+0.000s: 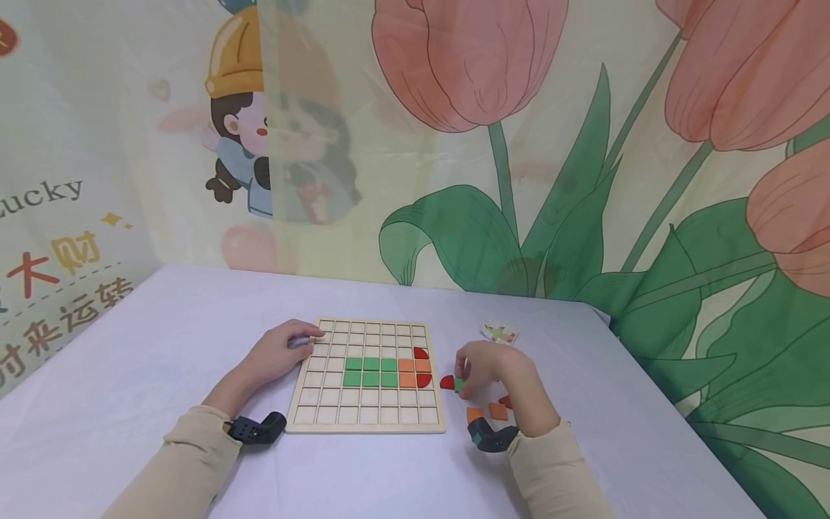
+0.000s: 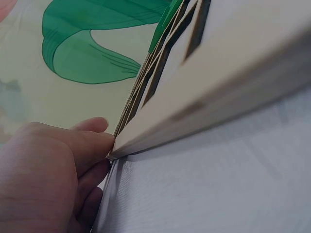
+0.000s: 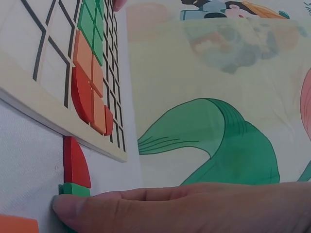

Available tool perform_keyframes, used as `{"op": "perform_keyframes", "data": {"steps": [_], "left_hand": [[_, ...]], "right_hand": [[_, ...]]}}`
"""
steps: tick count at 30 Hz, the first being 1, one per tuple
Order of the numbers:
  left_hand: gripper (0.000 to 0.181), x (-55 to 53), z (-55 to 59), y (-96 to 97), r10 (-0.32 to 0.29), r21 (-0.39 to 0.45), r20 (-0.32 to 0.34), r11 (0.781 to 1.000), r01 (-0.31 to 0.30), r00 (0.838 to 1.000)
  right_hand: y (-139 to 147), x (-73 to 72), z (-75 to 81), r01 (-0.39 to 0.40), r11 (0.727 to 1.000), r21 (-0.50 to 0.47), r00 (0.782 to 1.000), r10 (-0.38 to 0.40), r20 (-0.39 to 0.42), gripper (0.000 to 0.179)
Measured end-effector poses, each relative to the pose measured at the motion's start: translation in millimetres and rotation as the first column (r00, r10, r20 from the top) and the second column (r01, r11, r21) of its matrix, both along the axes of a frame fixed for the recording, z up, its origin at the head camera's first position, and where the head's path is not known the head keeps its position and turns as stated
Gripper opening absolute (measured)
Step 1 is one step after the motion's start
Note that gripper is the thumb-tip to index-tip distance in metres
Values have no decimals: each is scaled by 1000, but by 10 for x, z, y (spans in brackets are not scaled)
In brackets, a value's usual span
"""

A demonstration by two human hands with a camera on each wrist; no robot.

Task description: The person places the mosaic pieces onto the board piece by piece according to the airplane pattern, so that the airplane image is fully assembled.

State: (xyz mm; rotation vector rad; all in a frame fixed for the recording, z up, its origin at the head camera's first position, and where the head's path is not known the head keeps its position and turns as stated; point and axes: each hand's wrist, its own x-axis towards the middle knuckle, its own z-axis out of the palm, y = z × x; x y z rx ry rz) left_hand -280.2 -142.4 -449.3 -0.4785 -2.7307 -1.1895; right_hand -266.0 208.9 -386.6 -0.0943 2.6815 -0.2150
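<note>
A square wooden grid board [image 1: 363,427] lies on the table, with green square tiles [image 1: 371,378], orange square tiles [image 1: 406,365] and red quarter-round pieces [image 1: 424,380] set in its cells. My left hand [image 1: 283,347] rests against the board's left side, fingers relaxed; in the left wrist view a fingertip [image 2: 108,141] touches the edge. Right of the board, my right hand [image 1: 485,366] pinches a green square tile [image 3: 77,189] between thumb and fingers, low over the cloth. Touching that tile, a loose red quarter-round piece [image 3: 75,162] points toward the board.
Loose orange tiles [image 1: 498,411] and another red piece [image 1: 506,401] lie under and near my right wrist. A small patterned card [image 1: 499,331] sits beyond the right hand. White cloth [image 1: 363,476] covers the table, and a printed curtain [image 1: 324,245] hangs behind it.
</note>
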Motion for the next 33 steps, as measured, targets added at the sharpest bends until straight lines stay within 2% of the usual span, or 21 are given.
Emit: {"op": "perform_keyframes", "data": {"steps": [4,9,12,15,19,22,25,29,33], "left_hand": [[28,-5,4,-5,7,-8,1,1000,-7,1000],[29,-15,8,-5,12,-10,3,1000,-12,1000],[30,-25,13,0,12,-10,10,1000,-12,1000],[30,-35,14,11,12,-12,12,1000,-12,1000],[30,-42,13,33,16,-10,16,1000,-16,1000],[30,-36,11,45,25,-6,24,1000,-25,999],[30,-23,1,44,25,-14,24,1000,-24,999],[30,-12,-25,29,25,-19,27,1000,-25,999],[29,-6,-32,3,24,-19,23,1000,-23,999]], "right_hand": [[2,-15,10,-17,1000,-6,1000,17,11,21],[25,-46,22,-61,997,-45,998,60,-19,12],[21,-66,45,-64,995,-77,996,59,-67,10],[-22,-87,78,-97,989,-109,983,78,-169,10],[-171,-96,112,-190,968,-162,935,129,-329,14],[-362,-74,115,-243,948,-204,905,146,-398,20],[-603,-39,70,-303,928,-215,880,185,-438,25],[-955,-11,-30,-416,896,-157,819,294,-493,22],[-1290,-19,-89,-487,862,-140,776,353,-523,18]]}}
